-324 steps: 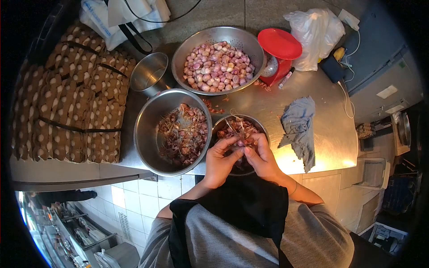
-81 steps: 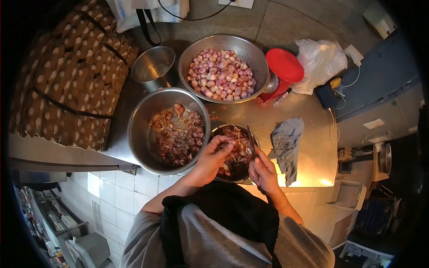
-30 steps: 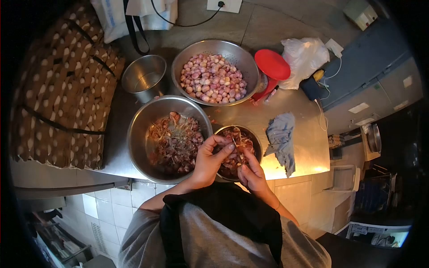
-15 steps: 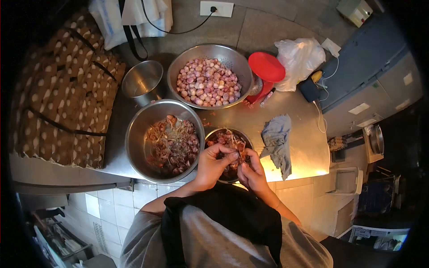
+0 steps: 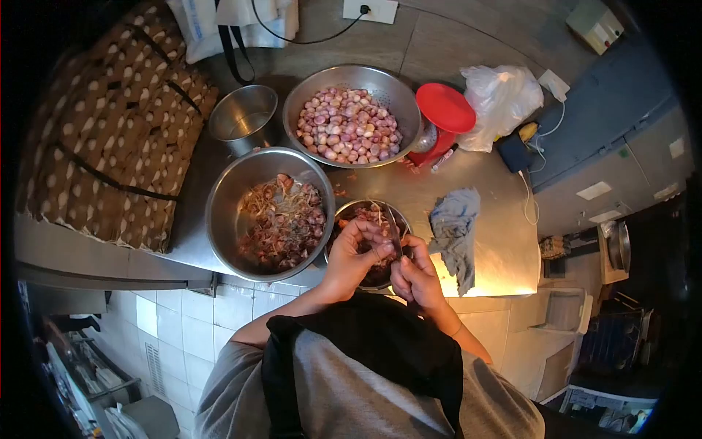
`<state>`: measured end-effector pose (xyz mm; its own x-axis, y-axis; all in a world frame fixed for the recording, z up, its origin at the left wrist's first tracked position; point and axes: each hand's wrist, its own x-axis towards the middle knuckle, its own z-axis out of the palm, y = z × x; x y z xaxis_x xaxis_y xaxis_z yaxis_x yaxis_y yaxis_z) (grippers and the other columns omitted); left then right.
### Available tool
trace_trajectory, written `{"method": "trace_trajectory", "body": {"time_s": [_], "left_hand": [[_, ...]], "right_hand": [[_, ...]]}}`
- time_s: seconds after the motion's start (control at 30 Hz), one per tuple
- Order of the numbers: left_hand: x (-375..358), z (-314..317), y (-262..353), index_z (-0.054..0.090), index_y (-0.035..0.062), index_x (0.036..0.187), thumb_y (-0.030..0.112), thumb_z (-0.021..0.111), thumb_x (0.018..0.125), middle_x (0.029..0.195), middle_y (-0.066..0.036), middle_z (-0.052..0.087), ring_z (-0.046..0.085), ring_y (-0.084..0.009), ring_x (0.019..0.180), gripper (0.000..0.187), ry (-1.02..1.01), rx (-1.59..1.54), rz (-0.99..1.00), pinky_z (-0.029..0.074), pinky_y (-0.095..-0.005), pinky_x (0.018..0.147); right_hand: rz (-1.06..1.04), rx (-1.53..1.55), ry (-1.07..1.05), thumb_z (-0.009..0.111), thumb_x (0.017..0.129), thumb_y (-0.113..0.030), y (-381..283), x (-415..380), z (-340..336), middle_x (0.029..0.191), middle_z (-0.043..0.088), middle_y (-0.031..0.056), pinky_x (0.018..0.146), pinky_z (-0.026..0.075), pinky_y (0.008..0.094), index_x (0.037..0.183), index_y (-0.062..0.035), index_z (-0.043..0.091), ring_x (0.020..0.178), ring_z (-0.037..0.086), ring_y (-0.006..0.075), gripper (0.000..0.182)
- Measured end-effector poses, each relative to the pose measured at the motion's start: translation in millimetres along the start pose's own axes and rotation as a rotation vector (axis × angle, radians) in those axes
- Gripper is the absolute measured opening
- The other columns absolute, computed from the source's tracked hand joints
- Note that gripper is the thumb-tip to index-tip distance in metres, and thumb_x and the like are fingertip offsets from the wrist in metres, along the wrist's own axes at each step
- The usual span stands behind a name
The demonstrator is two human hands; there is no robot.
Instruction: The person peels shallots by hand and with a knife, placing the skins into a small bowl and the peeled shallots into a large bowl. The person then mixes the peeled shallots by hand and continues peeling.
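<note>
My left hand point(image 5: 354, 262) is closed in a pinch above a small metal bowl point(image 5: 341, 211) with reddish skins in it. What its fingers hold is hidden. My right hand point(image 5: 420, 279) is wrapped round a small knife point(image 5: 395, 231), its blade pointing up and away between both hands. Left of them, a large metal bowl point(image 5: 224, 219) holds shallots point(image 5: 311, 219) with dry roots and skins. Behind stands a metal colander point(image 5: 407, 110), filled with peeled pinkish shallots point(image 5: 347, 124).
A grey-blue cloth point(image 5: 455, 227) lies on the steel table point(image 5: 504, 252) to the right. Farther back are a red scale point(image 5: 446, 108), a white plastic bag point(image 5: 501, 102) and a dark box with a cable point(image 5: 512, 152). An empty metal pot point(image 5: 243, 117) and stacked egg trays point(image 5: 117, 139) stand left.
The knife blade now shows upright between my hands, where it was hard to make out before. The view has shifted slightly; bowls and colander keep their places on the table.
</note>
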<state>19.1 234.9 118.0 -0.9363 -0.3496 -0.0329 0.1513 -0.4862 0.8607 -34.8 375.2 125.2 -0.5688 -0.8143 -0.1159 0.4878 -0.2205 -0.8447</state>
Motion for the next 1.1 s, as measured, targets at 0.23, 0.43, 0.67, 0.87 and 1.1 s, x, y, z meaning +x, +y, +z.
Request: {"method": "trace_trajectory", "body": {"time_s": [0.23, 0.43, 0.67, 0.87, 1.1], "left_hand": [[-3, -6, 11, 0.043, 0.0028, 0.105, 0.004, 0.059, 0.079, 0.091, -0.006, 0.054, 0.05, -0.01, 0.088, 0.031, 0.0, 0.055, 0.005, 0.044, -0.0239, 0.075], [-5, -6, 26, 0.047, 0.0035, 0.109, 0.003, 0.055, 0.082, 0.094, -0.005, 0.055, 0.052, -0.0114, 0.091, 0.028, -0.005, -0.163, -0.154, 0.045, -0.0248, 0.076], [-4, -12, 17, 0.054, 0.004, 0.097, 0.001, 0.054, 0.082, 0.095, -0.004, 0.056, 0.054, -0.0131, 0.091, 0.015, -0.021, -0.316, -0.163, 0.046, -0.0262, 0.079], [-3, -12, 10, 0.054, 0.005, 0.09, -0.002, 0.058, 0.078, 0.091, -0.003, 0.056, 0.054, -0.012, 0.087, 0.015, 0.044, -0.265, -0.114, 0.045, -0.0251, 0.08], [-4, -12, 12, 0.051, 0.0051, 0.088, -0.006, 0.061, 0.074, 0.089, -0.002, 0.054, 0.051, -0.0099, 0.084, 0.02, 0.067, -0.033, 0.017, 0.043, -0.0243, 0.079]], "right_hand": [[0.028, 0.056, -0.028, 0.039, 0.091, -0.021, -5, 9, -1, 0.052, 0.032, 0.0004, 0.034, 0.024, 0.0183, 0.115, -0.0161, 0.032, 0.037, 0.027, 0.0073, 0.025], [0.104, -0.065, 0.038, 0.04, 0.091, -0.02, -13, 13, -8, 0.054, 0.032, -0.0014, 0.036, 0.026, 0.0176, 0.125, -0.0179, 0.026, 0.041, 0.029, 0.0055, 0.037], [0.103, -0.195, 0.017, 0.04, 0.091, -0.019, -8, 2, -9, 0.056, 0.033, -0.0027, 0.04, 0.027, 0.0174, 0.136, -0.0166, 0.021, 0.045, 0.032, 0.0058, 0.049], [0.03, -0.241, -0.039, 0.041, 0.09, -0.015, 2, -5, -6, 0.067, 0.05, 0.0022, 0.05, 0.038, 0.0196, 0.133, -0.0089, 0.028, 0.053, 0.047, 0.0106, 0.045], [-0.343, -1.066, 0.077, 0.043, 0.089, -0.014, -10, -1, 14, 0.123, 0.045, 0.0185, 0.083, 0.041, 0.0286, 0.125, -0.0021, 0.037, 0.105, 0.052, 0.0258, 0.039]]}}
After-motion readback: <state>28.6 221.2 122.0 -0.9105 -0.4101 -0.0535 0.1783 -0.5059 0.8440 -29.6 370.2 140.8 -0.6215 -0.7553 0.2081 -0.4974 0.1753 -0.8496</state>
